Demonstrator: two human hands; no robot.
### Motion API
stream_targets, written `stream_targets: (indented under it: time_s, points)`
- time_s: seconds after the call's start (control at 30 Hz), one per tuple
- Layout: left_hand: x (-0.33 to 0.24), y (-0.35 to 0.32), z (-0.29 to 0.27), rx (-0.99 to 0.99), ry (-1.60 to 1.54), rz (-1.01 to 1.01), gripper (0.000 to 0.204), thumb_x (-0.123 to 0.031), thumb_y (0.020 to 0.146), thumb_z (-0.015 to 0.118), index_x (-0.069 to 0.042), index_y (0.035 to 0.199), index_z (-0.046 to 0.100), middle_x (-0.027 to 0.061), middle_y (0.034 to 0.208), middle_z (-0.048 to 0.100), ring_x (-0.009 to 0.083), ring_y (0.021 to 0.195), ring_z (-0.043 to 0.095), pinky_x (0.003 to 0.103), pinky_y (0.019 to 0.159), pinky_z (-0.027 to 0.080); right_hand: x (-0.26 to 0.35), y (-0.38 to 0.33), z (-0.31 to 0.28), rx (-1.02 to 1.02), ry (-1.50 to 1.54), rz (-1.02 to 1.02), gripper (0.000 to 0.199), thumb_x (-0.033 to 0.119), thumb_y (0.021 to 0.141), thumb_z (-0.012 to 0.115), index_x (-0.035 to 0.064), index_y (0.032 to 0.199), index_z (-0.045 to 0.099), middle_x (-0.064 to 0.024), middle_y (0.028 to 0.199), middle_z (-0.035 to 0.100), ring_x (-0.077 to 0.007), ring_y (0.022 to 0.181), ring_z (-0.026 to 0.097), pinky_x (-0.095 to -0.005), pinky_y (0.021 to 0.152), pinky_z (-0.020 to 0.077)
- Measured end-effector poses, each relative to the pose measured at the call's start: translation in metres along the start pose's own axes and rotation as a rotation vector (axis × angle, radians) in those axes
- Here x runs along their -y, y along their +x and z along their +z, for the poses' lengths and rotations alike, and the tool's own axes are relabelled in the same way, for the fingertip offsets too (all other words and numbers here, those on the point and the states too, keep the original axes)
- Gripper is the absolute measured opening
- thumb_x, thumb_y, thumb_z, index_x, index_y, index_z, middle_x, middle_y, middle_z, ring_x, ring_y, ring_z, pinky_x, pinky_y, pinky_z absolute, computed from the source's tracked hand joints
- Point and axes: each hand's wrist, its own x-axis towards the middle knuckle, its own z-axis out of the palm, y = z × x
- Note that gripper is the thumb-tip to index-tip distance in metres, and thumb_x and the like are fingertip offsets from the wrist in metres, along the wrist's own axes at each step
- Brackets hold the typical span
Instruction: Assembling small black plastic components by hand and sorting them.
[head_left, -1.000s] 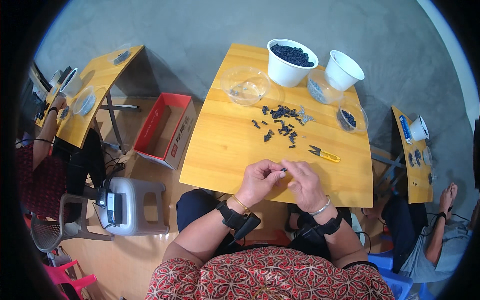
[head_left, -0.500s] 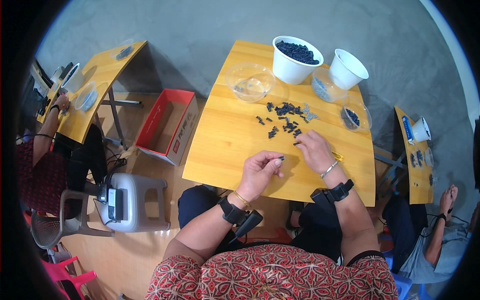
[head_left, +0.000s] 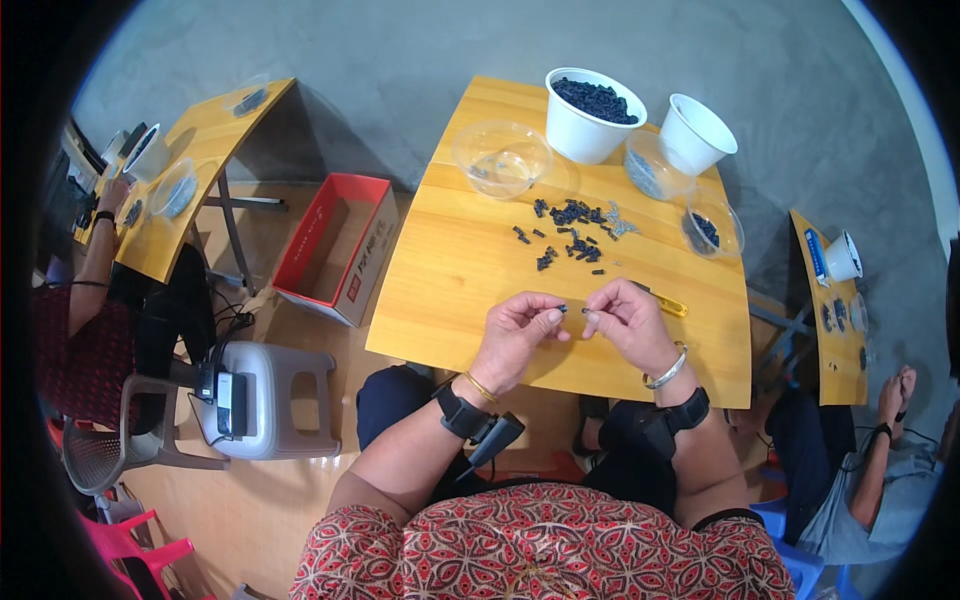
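Observation:
My left hand (head_left: 512,338) pinches a small black plastic piece (head_left: 562,309) between thumb and fingertips, over the near part of the wooden table (head_left: 430,300). Close beside it on the right, my right hand (head_left: 632,325) holds a tiny dark piece (head_left: 586,310) in a pinch. Only a narrow gap parts the two pieces, and the fingers hide most of each. Beyond my hands lies a loose pile of small black plastic pieces (head_left: 577,215), with little grey pieces (head_left: 620,222) at its right side. A yellow utility knife (head_left: 668,303) rests just past my right hand.
Along the far side stand a white tub (head_left: 584,140) of black pieces, another white tub (head_left: 698,140) and clear bowls (head_left: 500,188), (head_left: 658,170), (head_left: 722,235). A red-rimmed carton (head_left: 335,245) sits on the floor at left. People work at tables on both sides.
My right hand has come from the near edge of the pile toward my left hand, bringing a tiny dark piece. More of the knife shows. My left hand has hardly moved.

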Motion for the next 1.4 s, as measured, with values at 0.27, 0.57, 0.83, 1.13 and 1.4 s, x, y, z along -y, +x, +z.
stream_targets:
  time_s: [0.27, 0.57, 0.83, 1.13, 1.4]
  points:
    - [-0.001, -0.001, 0.002, 0.016, 0.064, 0.014, 0.015, 0.0, 0.082, 0.057, 0.0, 0.097, 0.058, 0.0063, 0.084, 0.06, 0.0137, 0.071, 0.059, 0.025, 0.067, 0.05, -0.008, -0.003, 0.003, 0.031, 0.188, 0.0, 0.007, 0.0, 0.082, 0.054, 0.0008, 0.087, 0.05, -0.0029, 0.076, 0.053, -0.01, 0.064, 0.055, -0.0219, 0.06, 0.0463]
    - [-0.001, -0.001, 0.001, 0.034, 0.097, 0.022, 0.015, 0.001, 0.082, 0.056, 0.001, 0.096, 0.058, 0.0084, 0.087, 0.061, 0.0149, 0.073, 0.06, 0.025, 0.068, 0.05, -0.007, -0.002, 0.008, 0.026, 0.229, -0.015, 0.006, 0.002, 0.083, 0.055, 0.0005, 0.086, 0.051, -0.0027, 0.074, 0.054, -0.0101, 0.064, 0.055, -0.0223, 0.061, 0.0465]
    - [-0.003, -0.001, 0.003, 0.022, 0.152, 0.006, 0.014, 0.001, 0.082, 0.056, 0.001, 0.096, 0.058, 0.009, 0.087, 0.061, 0.0152, 0.075, 0.061, 0.026, 0.069, 0.051, -0.01, -0.001, 0.005, 0.064, 0.165, -0.016, 0.005, -0.002, 0.081, 0.054, 0.0003, 0.085, 0.051, -0.0024, 0.075, 0.054, -0.0097, 0.065, 0.055, -0.0219, 0.061, 0.0462]
    - [-0.005, -0.003, 0.005, 0.023, 0.199, -0.013, 0.013, 0.001, 0.082, 0.056, 0.002, 0.094, 0.059, 0.0093, 0.086, 0.062, 0.0153, 0.073, 0.061, 0.026, 0.069, 0.051, -0.009, -0.002, 0.003, 0.066, 0.078, -0.01, 0.005, -0.004, 0.079, 0.054, 0.0007, 0.081, 0.054, -0.0006, 0.071, 0.054, -0.008, 0.065, 0.054, -0.0206, 0.06, 0.0454]
    - [-0.013, -0.001, -0.001, 0.113, 0.138, -0.151, 0.01, -0.004, 0.082, 0.058, 0.003, 0.09, 0.06, 0.0098, 0.083, 0.063, 0.0164, 0.066, 0.061, 0.026, 0.064, 0.052, 0.004, 0.001, 0.0, 0.173, -0.34, -0.32, 0.008, -0.004, 0.075, 0.058, 0.0025, 0.079, 0.056, -0.0055, 0.069, 0.055, -0.014, 0.061, 0.054, -0.0249, 0.055, 0.0428]
